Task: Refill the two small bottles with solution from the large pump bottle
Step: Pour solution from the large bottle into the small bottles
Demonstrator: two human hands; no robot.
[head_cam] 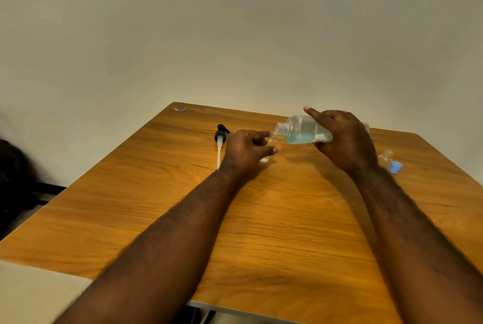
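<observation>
My right hand (pixel 342 138) grips the large clear bottle (pixel 300 129), tipped on its side with its open threaded neck pointing left and blue-green solution pooled along its lower side. Its neck sits right at the mouth of a small clear bottle (pixel 271 141), which my left hand (pixel 247 151) holds between thumb and fingers on the wooden table (pixel 261 232). A second small clear bottle (pixel 386 157) stands open at the right, with a blue cap (pixel 396 167) lying beside it.
The black pump head with its white dip tube (pixel 220 141) lies on the table left of my left hand. A small white cap (pixel 264 159) rests under my left hand. A pale wall rises behind the table's far edge.
</observation>
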